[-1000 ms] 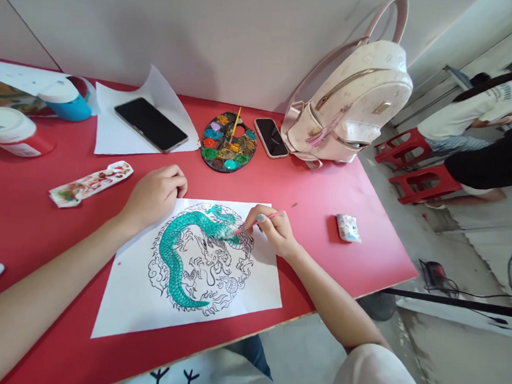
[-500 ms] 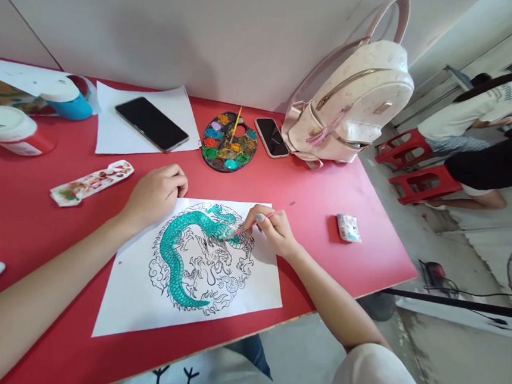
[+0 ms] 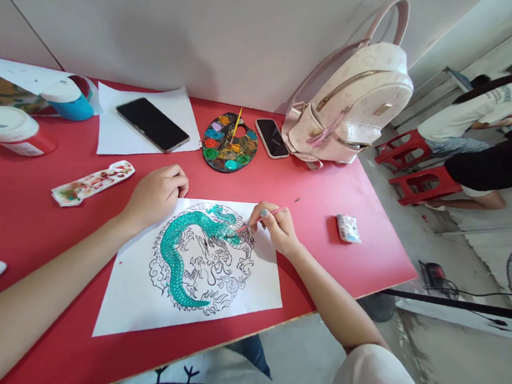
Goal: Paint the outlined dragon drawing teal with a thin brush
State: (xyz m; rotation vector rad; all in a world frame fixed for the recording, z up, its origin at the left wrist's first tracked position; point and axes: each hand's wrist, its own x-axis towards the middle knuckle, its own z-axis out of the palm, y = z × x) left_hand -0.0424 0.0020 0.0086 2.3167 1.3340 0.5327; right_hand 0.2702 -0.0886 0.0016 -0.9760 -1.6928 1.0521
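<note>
Right grip (image 3: 277, 227) pinching one brush (image 3: 240, 231) over one dragon sheet (image 3: 198, 270); left grip (image 3: 157, 194) curled; two phones (image 3: 152, 124) beyond.

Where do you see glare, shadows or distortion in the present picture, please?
Head view: pale glare on the red table near the right hand; head view: a soft shadow darkens the wall, and the small packet casts shadow to its left; head view: red stools lean at right, probably wide-lens distortion.

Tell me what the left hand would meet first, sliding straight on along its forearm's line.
Probably the palette, at its left edge. The left hand might graze the corner of the paper under the larger phone, which lies close to that line.
</note>
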